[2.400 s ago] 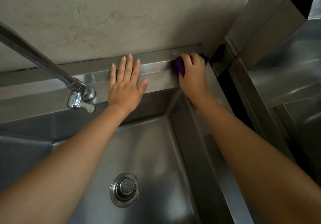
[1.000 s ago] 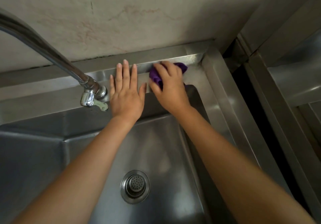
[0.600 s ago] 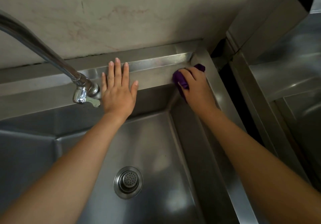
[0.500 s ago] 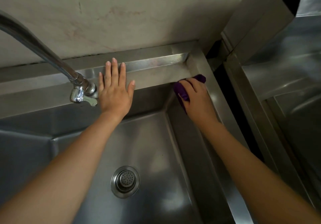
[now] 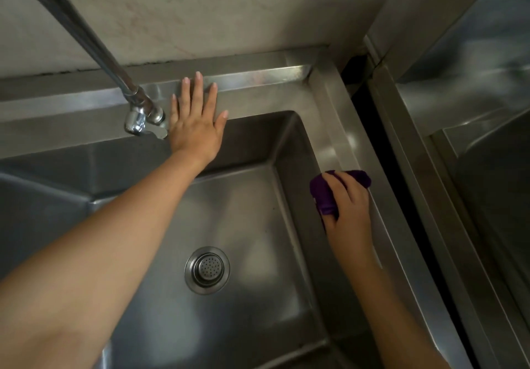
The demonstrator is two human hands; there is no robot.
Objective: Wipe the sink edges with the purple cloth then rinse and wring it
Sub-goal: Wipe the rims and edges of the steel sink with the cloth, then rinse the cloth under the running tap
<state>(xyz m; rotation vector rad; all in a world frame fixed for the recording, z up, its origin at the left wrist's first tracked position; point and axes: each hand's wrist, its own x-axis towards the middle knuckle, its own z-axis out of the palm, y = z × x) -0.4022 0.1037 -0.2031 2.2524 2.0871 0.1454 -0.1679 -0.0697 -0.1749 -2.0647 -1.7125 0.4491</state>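
The right hand (image 5: 350,216) curls its fingers over the bunched purple cloth (image 5: 322,196) and presses it onto the right edge of the steel sink (image 5: 335,128), about midway along, probably so the wad bears firmly on the rim. The left hand (image 5: 196,130) lies flat on the back edge just beside the faucet (image 5: 140,113), fingers straight and slightly spread, apparently as a brace. Most of the cloth hides under the palm, and the faucet's spout runs out of view.

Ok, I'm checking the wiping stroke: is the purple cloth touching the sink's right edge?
Touching. The head view shows the right hand pressing the purple cloth onto the sink's right edge, with no gap between them.
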